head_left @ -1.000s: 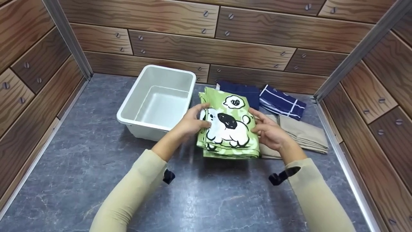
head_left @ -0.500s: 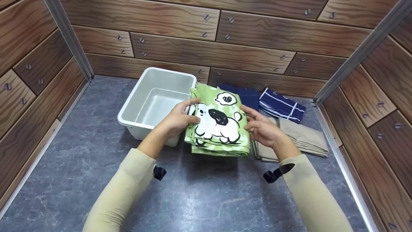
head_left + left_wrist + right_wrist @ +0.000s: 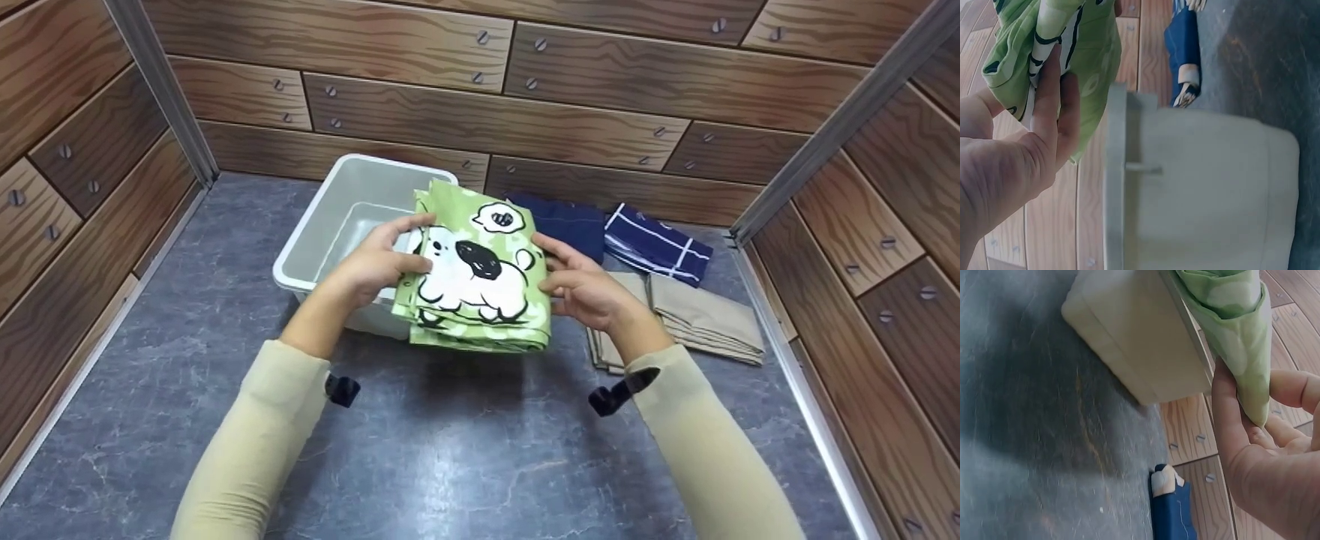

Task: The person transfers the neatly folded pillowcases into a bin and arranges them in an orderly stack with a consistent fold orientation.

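A folded green cloth (image 3: 480, 277) is held up off the tabletop (image 3: 465, 450), its flat top face turned toward the head camera. That face carries a white cartoon dog with a black patch and, at the far side, a white bubble with a dark scribble in it. Several layers show along the near edge. In the head view the cloth covers the near right part of the bin; whether the two touch cannot be told.

The left hand (image 3: 379, 259) pinches the cloth's left edge, thumb on the printed face, and its wrist view shows fingers against the folds. The right hand (image 3: 589, 289) grips the opposite edge, with fingers on both sides of the fold in its own wrist view. Each hand's fingers are parted only about as wide as the bundle between them.

The pale grey bin (image 3: 375, 180) stands to the left, its long sides running near to far. To the far right of the green cloth lies a plain navy cloth (image 3: 566, 229), and right of that a navy cloth with white lines (image 3: 658, 244). Nearer are two beige folded cloths: one (image 3: 606, 349) partly hidden by the right hand, the other (image 3: 709, 322) farther right.

Both arms wear pale sleeves (image 3: 240, 450). Wood-patterned walls (image 3: 375, 97) rise at the left, right and far sides.
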Motion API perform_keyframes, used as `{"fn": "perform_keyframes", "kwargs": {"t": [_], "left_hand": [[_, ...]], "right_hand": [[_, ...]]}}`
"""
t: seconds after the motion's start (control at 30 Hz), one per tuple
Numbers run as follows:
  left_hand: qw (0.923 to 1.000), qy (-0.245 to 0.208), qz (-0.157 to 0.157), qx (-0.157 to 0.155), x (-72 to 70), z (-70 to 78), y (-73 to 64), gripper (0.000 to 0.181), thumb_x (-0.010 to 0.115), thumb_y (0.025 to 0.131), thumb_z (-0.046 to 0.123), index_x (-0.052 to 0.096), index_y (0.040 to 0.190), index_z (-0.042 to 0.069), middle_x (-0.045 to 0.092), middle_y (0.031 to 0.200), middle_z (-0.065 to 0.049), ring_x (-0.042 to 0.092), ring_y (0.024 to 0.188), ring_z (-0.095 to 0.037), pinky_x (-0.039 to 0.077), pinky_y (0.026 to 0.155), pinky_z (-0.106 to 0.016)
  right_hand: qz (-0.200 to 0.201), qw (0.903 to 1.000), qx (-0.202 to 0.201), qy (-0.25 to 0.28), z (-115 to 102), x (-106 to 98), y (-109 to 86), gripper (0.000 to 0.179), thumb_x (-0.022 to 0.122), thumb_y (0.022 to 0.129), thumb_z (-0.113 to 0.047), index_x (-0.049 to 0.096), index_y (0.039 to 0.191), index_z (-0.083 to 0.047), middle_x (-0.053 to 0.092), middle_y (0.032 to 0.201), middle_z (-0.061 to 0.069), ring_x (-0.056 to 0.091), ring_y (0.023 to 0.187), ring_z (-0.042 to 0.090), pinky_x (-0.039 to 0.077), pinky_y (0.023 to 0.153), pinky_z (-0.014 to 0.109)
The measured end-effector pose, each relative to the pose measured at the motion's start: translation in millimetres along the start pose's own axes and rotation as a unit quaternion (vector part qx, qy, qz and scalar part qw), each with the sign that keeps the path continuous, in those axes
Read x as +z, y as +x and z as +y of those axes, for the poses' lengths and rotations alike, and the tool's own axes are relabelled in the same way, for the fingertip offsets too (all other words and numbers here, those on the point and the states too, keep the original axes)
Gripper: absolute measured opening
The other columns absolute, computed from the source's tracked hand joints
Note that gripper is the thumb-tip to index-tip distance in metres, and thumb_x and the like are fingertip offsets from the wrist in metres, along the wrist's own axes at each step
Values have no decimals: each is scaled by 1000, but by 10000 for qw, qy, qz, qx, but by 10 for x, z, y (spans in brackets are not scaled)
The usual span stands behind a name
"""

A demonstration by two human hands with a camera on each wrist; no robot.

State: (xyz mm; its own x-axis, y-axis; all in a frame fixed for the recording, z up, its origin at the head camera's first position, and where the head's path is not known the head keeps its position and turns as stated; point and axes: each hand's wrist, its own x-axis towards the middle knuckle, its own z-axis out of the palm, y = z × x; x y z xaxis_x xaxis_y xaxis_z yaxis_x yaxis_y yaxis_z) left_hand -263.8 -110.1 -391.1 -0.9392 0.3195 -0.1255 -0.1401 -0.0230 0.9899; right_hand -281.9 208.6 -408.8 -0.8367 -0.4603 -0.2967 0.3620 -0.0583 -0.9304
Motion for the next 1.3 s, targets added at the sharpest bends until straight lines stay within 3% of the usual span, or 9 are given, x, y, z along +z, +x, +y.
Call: {"fn": "perform_keyframes", "kwargs": {"t": [0.53, 1.0, 1.3], "left_hand": [[9999, -28, 90, 42, -333, 116, -170, 76, 57, 86, -14, 35, 154, 11, 48, 131, -18, 67, 86, -21, 62, 72, -38], [9999, -84, 78, -79, -624, 191, -173, 78, 55, 86, -15, 33, 155, 13, 48, 133, -16, 67, 91, -21, 62, 75, -40], [9988, -342, -131, -329, -828, 168, -183, 78, 58, 88, -15, 35, 155, 18, 47, 134, -16, 68, 95, -25, 60, 81, -46]], "right_hand": [[-167, 9998, -57, 48, -53, 330, 237, 87, 50, 86, 15, 26, 158, -25, 36, 154, 11, 61, 106, 26, 56, 86, 44], [-236, 9997, -17, -42, -138, 520, 415, 85, 52, 87, 14, 28, 157, -26, 41, 152, 11, 62, 105, 27, 55, 88, 45], [-235, 9994, -57, -263, -183, 582, 470, 84, 53, 87, 14, 30, 156, -26, 44, 150, 12, 64, 105, 28, 56, 87, 47]]}}
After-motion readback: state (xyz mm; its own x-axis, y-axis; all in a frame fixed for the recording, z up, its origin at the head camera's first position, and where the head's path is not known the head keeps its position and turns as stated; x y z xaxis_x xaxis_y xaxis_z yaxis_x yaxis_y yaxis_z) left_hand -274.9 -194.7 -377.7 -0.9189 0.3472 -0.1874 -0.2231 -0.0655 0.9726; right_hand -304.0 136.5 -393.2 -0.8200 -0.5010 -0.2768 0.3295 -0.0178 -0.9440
